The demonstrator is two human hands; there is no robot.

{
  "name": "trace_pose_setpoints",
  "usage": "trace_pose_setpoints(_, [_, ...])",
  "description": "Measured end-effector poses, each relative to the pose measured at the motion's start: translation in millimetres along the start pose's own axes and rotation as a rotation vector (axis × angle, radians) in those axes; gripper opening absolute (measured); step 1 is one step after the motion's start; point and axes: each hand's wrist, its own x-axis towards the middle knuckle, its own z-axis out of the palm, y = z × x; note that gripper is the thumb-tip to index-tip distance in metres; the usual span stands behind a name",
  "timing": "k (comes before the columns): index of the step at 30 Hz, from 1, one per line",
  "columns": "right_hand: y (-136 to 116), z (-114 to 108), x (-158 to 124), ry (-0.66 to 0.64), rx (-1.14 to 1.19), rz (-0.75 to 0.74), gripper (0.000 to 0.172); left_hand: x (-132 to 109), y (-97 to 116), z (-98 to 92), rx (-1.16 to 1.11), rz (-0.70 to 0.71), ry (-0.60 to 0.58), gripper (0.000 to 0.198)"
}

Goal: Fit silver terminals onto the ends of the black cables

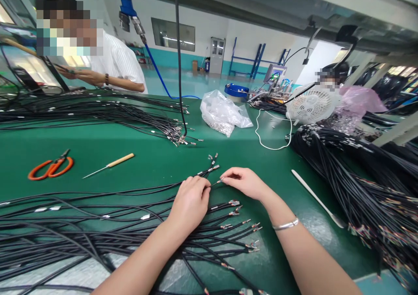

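Observation:
My left hand [191, 199] is closed around a black cable [214, 184] close to its end, its fingertips at the cable's right side. My right hand [243, 181], with a silver bracelet on the wrist, pinches the small tip of that same cable between thumb and forefinger. What sits at the tip is mostly hidden by the fingers. Just beyond my hands lie several cable ends with metal terminals [214, 167]. Below and left of my left hand spreads a bundle of black cables [130, 232], with stripped coloured wire ends [254, 245] pointing right.
Orange-handled scissors [52, 167] and a wooden-handled awl [120, 160] lie left. Behind are more cables [130, 112], a plastic bag of small metal parts [222, 112] and a hanging black cord [179, 59]. A white fan [311, 103] and a thick cable pile [339, 168] stand right. Two people work opposite.

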Motion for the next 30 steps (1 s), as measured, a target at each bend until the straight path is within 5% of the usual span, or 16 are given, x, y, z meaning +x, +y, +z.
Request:
trace_pose_setpoints(10, [-25.0, -1.4, -12.8, 0.000, 0.224, -0.014, 0.018, -1.8, 12.8, -3.4, -0.361, 0.020, 0.141, 0.015])
trace_pose_setpoints(24, [-28.6, 1.7, -13.6, -0.013, 0.411, -0.017, 0.018, -3.7, 17.5, -8.2, -0.308, 0.091, 0.276, 0.011])
trace_pose_setpoints(30, [-28.1, 3.3, -14.1, 0.041, 0.319, -0.082, 0.017, -3.6, 17.6, -7.9, -0.307, 0.063, 0.258, 0.011])
